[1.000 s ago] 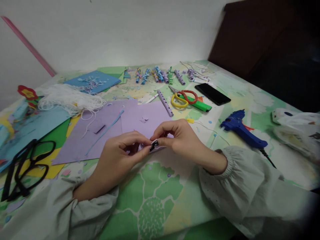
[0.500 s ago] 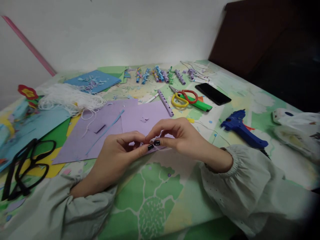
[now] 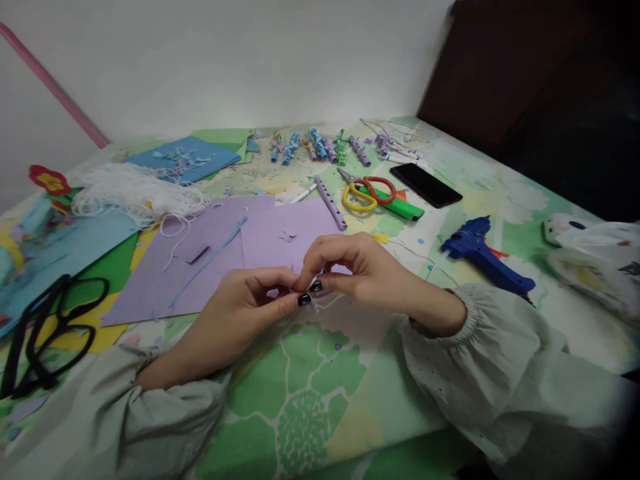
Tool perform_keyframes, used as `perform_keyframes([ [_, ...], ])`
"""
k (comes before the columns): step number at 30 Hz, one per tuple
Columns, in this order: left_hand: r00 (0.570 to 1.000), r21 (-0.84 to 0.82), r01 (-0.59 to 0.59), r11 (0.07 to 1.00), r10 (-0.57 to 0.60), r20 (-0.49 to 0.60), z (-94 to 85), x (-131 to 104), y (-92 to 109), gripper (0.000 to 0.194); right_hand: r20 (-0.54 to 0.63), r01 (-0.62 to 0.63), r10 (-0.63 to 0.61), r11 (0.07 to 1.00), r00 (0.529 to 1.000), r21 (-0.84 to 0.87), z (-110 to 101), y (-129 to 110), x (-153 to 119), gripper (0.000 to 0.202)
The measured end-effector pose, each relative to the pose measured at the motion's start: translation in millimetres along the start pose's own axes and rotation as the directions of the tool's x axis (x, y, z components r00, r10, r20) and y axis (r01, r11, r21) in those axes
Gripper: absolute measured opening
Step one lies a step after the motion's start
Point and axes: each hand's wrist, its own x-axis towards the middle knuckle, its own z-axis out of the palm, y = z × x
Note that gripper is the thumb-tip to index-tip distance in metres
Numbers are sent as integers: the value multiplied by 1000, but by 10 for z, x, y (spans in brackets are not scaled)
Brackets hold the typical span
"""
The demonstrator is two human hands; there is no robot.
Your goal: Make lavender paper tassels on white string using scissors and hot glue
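My left hand (image 3: 255,313) and my right hand (image 3: 357,273) meet at the middle, thumbs and fingertips pinched together over the near edge of the purple sheets (image 3: 220,257). Between the fingertips is a small pale purple piece (image 3: 313,305), mostly hidden, with a thin white string (image 3: 333,301) running from it under my right hand. Just beyond the hands lies a purple paper roll with holes (image 3: 330,203). Left of it, a blue paper strip (image 3: 210,260) rests on the purple sheets.
Scissors (image 3: 365,192), a green cutter (image 3: 400,207), a phone (image 3: 425,185) and a blue glue gun (image 3: 487,257) lie right. Decorated rolls (image 3: 317,147) line the back. Left are white string (image 3: 135,193), glasses (image 3: 55,333) and a blue sheet (image 3: 183,159).
Both hands stay pinched together and have shifted slightly. More of the pale piece and the white string now shows below the fingertips. The view has moved a little.
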Motion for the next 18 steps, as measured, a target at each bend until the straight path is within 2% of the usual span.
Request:
perform_keyframes([
  [12,998,-72,47,996,-43,47,7,-5,-21,9,44,61,-54,983,998,-173,-26,-37,-8,13],
  [18,998,-32,57,998,-56,43,11,-10,-56,12,4,47,-47,980,999,-194,39,-18,-11,12],
])
